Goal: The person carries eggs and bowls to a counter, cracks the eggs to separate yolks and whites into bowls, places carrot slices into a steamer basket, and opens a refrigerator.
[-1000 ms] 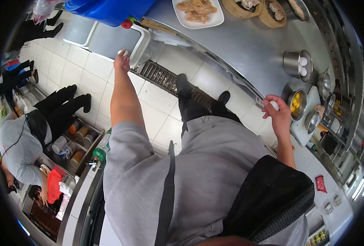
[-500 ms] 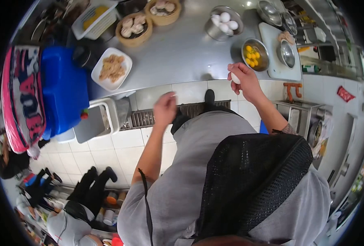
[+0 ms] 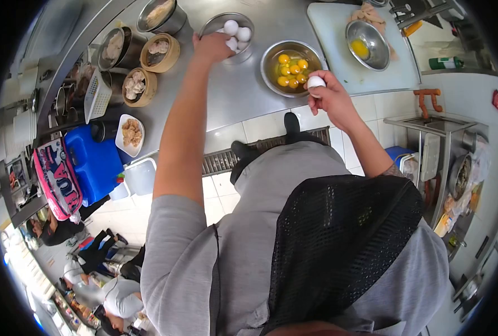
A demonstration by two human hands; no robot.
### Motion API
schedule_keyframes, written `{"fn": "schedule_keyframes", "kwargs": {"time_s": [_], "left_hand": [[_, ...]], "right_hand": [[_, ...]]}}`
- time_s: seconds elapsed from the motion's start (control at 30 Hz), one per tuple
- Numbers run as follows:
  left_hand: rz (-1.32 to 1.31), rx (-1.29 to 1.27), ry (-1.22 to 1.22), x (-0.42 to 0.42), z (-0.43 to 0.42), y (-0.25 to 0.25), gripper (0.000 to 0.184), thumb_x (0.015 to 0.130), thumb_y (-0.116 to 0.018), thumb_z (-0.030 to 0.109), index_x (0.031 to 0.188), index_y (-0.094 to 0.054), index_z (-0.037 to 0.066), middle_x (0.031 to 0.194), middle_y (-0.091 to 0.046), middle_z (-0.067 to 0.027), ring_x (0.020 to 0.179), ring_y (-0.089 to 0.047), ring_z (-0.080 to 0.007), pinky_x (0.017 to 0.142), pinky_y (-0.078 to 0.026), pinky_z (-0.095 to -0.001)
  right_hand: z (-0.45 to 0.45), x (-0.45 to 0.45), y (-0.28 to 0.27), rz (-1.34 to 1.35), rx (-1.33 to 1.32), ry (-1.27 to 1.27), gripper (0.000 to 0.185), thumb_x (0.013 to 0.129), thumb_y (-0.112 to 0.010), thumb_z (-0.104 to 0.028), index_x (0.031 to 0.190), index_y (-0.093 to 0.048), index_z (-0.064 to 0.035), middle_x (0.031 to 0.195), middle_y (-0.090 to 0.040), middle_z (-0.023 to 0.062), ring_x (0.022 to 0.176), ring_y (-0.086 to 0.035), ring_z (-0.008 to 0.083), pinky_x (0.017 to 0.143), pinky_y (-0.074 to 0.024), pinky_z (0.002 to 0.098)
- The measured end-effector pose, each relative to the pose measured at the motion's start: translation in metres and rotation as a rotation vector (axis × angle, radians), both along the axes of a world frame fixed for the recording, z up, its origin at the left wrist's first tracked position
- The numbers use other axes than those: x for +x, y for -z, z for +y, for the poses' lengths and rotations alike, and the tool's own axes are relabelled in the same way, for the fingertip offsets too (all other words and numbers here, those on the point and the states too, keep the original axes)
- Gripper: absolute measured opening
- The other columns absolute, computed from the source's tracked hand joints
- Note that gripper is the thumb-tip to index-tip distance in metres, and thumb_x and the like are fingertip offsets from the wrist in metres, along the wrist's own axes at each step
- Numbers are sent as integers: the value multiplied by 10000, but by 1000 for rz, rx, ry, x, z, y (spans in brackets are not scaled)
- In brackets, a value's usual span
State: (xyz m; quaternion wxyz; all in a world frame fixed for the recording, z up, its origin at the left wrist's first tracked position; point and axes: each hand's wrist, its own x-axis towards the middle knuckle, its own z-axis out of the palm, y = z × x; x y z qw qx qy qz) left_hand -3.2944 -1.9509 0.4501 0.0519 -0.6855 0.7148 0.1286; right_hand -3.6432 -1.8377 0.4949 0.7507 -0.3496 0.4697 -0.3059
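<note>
My right hand [image 3: 333,101] is closed around a white egg [image 3: 316,82], held at the near right rim of a metal bowl [image 3: 267,81]. Several yellow yolks [image 3: 295,69] lie in clear egg white inside that bowl. Further left, my left hand [image 3: 214,47] reaches over the rim of a metal pot [image 3: 252,55] of white eggs [image 3: 231,28]. Its fingers dip among the eggs and are partly hidden, so whether they grip one does not show.
A cutting board [image 3: 330,33] at right carries a tilted metal bowl [image 3: 379,59] with some yolk in it. Bamboo steamers [image 3: 173,53], a white dish [image 3: 139,147] of brownish food and a blue container [image 3: 95,165] stand to the left. Other people [image 3: 120,294] are at lower left.
My left hand has moved from in front of my body up and forward into the egg pot. The egg in my right hand is now at the yolk bowl's rim. The view has shifted.
</note>
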Motion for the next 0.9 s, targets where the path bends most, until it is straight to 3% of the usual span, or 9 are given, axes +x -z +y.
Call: {"fn": "schedule_keyframes", "kwargs": {"time_s": [0.17, 0.23, 0.27, 0.33, 0.37, 0.43, 0.67, 0.77, 0.9], "left_hand": [[-96, -158, -75, -24, 14, -14, 551, 809, -801, 356, 1313, -692, 162, 1275, -706, -122, 1237, -636, -297, 1176, -319, -607], [744, -323, -500, -41, 35, -29, 512, 857, -787, 199, 1334, -656, 66, 1285, -688, -153, 1154, -684, -289, 1035, -515, -474], [736, -326, -507, -55, 49, -41, 512, 857, -787, 199, 1334, -656, 66, 1285, -688, -153, 1154, -684, -289, 1035, -515, -474], [1387, -44, -604, -93, 76, -63, 470, 908, -730, 60, 1357, -608, -10, 1245, -684, -143, 1108, -695, -229, 889, -576, -322], [1394, -56, -616, -106, 84, -66, 470, 908, -730, 60, 1357, -608, -10, 1245, -684, -143, 1108, -695, -229, 889, -576, -322], [1280, 31, -464, -128, 95, -66, 460, 934, -702, 31, 1377, -586, -14, 1217, -676, -89, 1102, -671, -163, 899, -562, -296], [1514, -11, -386, -173, 109, -39, 445, 928, -704, 5, 1359, -600, -14, 1169, -697, -66, 1059, -661, -134, 911, -546, -284], [1446, 27, -320, -178, 113, -48, 452, 934, -696, -7, 1372, -585, -5, 1191, -687, -58, 1076, -657, -138, 932, -545, -291], [1538, -59, -321, -182, 117, -36, 463, 931, -693, -16, 1378, -571, 6, 1237, -667, -65, 1100, -647, -145, 960, -540, -303]], "right_hand": [[-31, -43, 7, 6, 18, -46, 360, 1003, -575, -85, 1353, -489, -80, 1105, -631, 97, 687, -605, 141, 577, -493, 298], [-40, -46, 6, 31, -24, -71, 350, 1009, -595, -106, 1348, -512, -86, 1110, -634, 100, 670, -589, 120, 569, -480, 289], [-44, -44, 5, 25, -23, -79, 350, 1009, -595, -106, 1348, -512, -86, 1110, -634, 100, 670, -589, 120, 569, -480, 289], [-52, -38, 1, 193, -231, -199, 427, 971, -674, -179, 1340, -520, -30, 1041, -627, 125, 742, -646, 170, 607, -517, 300], [-56, -33, 5, 198, -235, -215, 427, 971, -674, -179, 1340, -520, -30, 1041, -627, 125, 742, -646, 170, 607, -517, 300], [-61, -18, 14, 471, -877, -187, 446, 979, -665, -190, 1364, -522, -14, 1141, -611, 147, 868, -670, 225, 653, -546, 299], [-60, -3, -46, 261, -1335, 57, 477, 964, -656, -167, 1410, -523, -58, 1348, -572, 189, 1058, -662, 317, 850, -579, 394], [-58, 0, -18, 388, -1296, -286, 470, 942, -665, -110, 1395, -544, -76, 1249, -594, 153, 1021, -664, 283, 755, -582, 336], [-57, -21, -34, 305, -1051, -26, 446, 935, -689, -149, 1362, -596, -66, 1231, -624, 122, 951, -653, 182, 778, -556, 323]]}}
